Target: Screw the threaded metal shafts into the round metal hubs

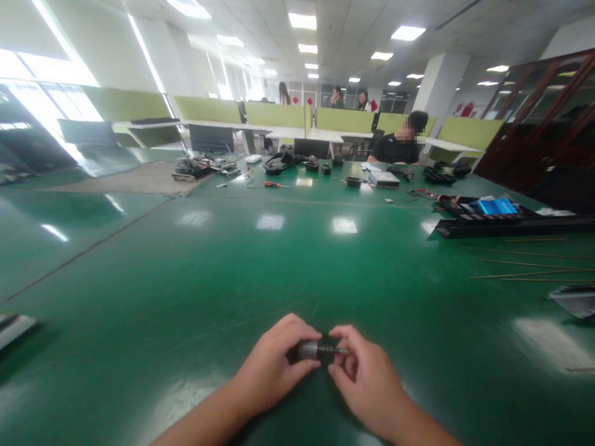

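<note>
Low in the middle of the view, I have a small dark cylindrical part [317,350] with a grey body, a black ribbed section and a thin metal rod at its right end. It lies level, pointing left to right. My left hand [274,359] is closed around the grey body, thumb below and index finger above. Curled about the rod end is my right hand [367,375], its thumb and index finger bent either side of the rod. The palms hide the ends of both grips. Beneath both hands is the green tabletop [260,272].
Thin brass-coloured rods [534,261] lie at the right, near a black tray [506,228] with a blue object [497,206]. An orange screwdriver [274,184], a white box [383,178] and electronic parts [204,166] stand farther back. A person [395,147] sits across the table.
</note>
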